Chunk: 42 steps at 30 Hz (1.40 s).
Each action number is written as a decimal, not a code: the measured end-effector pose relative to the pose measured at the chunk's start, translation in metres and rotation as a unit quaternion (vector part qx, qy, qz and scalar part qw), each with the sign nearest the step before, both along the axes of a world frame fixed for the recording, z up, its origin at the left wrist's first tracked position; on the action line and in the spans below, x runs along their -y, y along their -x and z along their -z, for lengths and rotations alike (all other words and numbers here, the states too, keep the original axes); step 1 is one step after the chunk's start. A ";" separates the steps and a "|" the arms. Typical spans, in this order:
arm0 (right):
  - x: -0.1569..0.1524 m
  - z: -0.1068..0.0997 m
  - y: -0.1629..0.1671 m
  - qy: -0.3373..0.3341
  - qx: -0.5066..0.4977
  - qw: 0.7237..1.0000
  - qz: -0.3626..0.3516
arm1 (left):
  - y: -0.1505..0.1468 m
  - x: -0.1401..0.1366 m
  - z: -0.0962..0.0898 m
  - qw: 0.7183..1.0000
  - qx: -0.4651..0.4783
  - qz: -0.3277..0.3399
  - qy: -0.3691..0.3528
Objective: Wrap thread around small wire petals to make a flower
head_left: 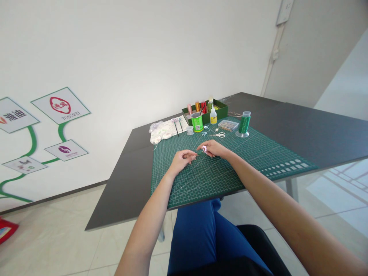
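Observation:
Over the green cutting mat, my two hands are close together with a small gap between the fingertips. My left hand is closed in a pinch, thumb and fingers together, on something too small to make out. My right hand has its index finger stretched toward the left fingertips, and its other fingers curl around a small pale-pink round piece. White-handled scissors lie on the mat just beyond my right hand. A small clear round tub is beyond my left hand.
At the back are a green tin, a yellow glue bottle, a dark green box with thread spools, a clear case and a green thread spool. White cloth lies back left. The dark table meets a wall.

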State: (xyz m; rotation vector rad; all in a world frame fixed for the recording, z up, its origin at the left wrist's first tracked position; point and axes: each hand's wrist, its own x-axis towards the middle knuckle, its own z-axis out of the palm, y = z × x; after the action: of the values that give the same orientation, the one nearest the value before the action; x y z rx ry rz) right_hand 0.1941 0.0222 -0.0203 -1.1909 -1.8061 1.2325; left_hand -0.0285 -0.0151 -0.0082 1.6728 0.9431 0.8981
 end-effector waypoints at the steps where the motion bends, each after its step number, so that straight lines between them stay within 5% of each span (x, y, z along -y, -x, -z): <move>1: 0.000 0.000 0.000 -0.003 0.000 1.000 -0.006 | 0.000 -0.001 0.001 1.000 0.015 -0.006 0.002; 8: 0.002 -0.004 0.000 0.005 0.023 0.999 -0.025 | 0.000 -0.003 -0.001 0.991 0.107 -0.074 0.016; 19: 0.003 -0.004 -0.003 -0.009 0.018 0.997 -0.075 | 0.002 -0.006 -0.002 0.974 0.128 -0.187 -0.004; 42: 0.017 -0.014 -0.002 0.043 -0.069 0.973 -0.214 | 0.012 -0.017 0.011 0.955 -0.062 -0.268 -0.112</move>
State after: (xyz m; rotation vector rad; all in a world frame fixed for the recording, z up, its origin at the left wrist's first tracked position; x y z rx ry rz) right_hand 0.1959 0.0052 -0.0059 -0.7544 -1.9807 1.6044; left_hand -0.0409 0.0018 -0.0192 1.7040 1.4688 1.3082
